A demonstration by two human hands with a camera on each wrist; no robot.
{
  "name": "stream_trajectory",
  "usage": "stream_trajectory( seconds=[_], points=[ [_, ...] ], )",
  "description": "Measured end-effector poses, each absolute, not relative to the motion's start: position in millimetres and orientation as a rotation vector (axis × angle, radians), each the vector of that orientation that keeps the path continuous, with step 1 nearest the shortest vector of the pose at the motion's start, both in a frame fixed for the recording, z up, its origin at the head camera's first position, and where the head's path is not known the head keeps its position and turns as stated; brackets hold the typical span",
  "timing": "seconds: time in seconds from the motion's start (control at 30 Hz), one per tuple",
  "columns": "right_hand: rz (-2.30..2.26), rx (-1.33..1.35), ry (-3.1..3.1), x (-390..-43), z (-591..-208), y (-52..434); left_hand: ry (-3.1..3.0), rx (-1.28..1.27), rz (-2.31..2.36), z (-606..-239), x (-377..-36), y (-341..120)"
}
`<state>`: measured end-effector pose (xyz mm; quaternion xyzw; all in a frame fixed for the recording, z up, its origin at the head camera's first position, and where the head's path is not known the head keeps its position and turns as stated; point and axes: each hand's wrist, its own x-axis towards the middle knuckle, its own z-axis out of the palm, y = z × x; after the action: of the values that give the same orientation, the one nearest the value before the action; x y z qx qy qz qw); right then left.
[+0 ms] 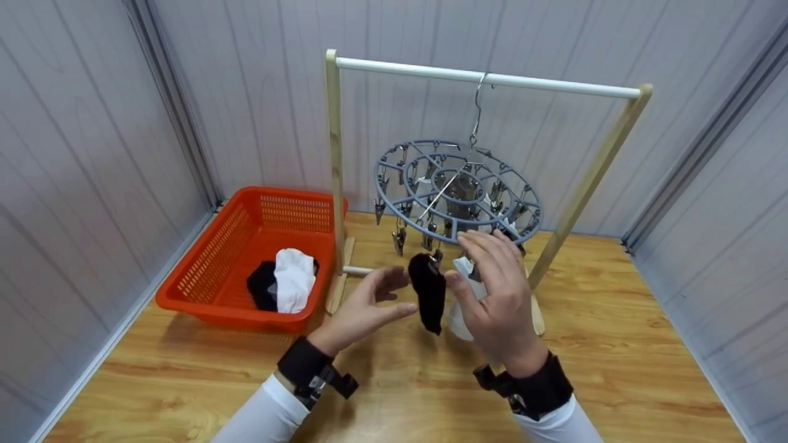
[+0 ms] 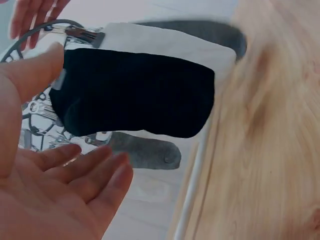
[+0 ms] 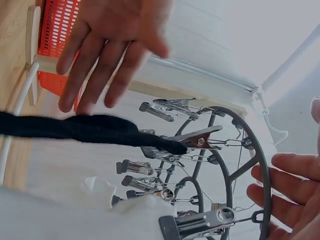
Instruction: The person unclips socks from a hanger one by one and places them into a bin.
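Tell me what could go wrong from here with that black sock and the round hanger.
The black sock hangs from a metal clip near its upper end, so it might slip if the bite is shallow. The round hanger hangs by a hook from the white bar; a bump from the right hand, so close to it, could perhaps set it swinging.

You wear a black left wrist strap (image 1: 300, 363). Projecting right of that strap: black camera mount (image 1: 345, 385). Adjoining below it: white left sleeve (image 1: 263, 411). Well right of it: your black right wrist strap (image 1: 546, 386), matching black mount (image 1: 486, 376), white right sleeve (image 1: 561, 426).
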<state>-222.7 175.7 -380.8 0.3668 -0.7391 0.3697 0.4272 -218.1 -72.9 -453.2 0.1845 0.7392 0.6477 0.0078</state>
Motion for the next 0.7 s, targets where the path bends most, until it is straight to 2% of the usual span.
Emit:
stream_trajectory(
  seconds=[0.7],
  points=[
    [0.923,0.947,-1.757,-221,-378,173,2.157,0.515,2.109,-454,-212,-57]
  ],
)
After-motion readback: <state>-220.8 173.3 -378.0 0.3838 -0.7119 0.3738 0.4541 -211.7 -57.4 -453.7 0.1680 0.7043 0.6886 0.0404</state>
